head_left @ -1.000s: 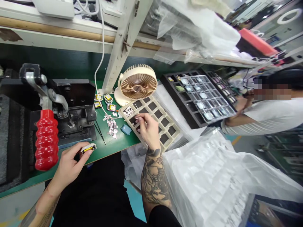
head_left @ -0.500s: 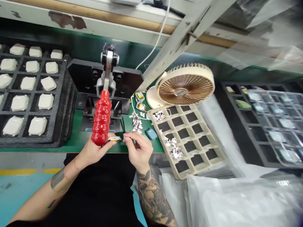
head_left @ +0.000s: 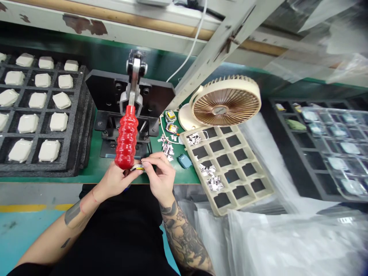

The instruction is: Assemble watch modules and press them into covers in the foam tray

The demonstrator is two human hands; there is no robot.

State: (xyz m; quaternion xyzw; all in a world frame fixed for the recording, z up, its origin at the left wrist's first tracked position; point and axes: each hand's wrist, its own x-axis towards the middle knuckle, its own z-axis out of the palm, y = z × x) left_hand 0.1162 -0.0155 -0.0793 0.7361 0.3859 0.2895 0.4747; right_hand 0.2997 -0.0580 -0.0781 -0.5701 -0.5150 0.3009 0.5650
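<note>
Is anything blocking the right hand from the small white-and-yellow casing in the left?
Nothing visible stands between the right hand and the casing; its fingers are right at the casing's edge. The red handle hides part of the left hand from this view, but lies on the side away from the right hand.

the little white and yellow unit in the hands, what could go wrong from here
The unit is small and held only by the fingers of the left hand, with the right hand at its other end, so it might slip. It is also close to the red handle, which could get bumped. The loose paper-like bits lie near the fan; if it blows their way, they may scatter.
</note>
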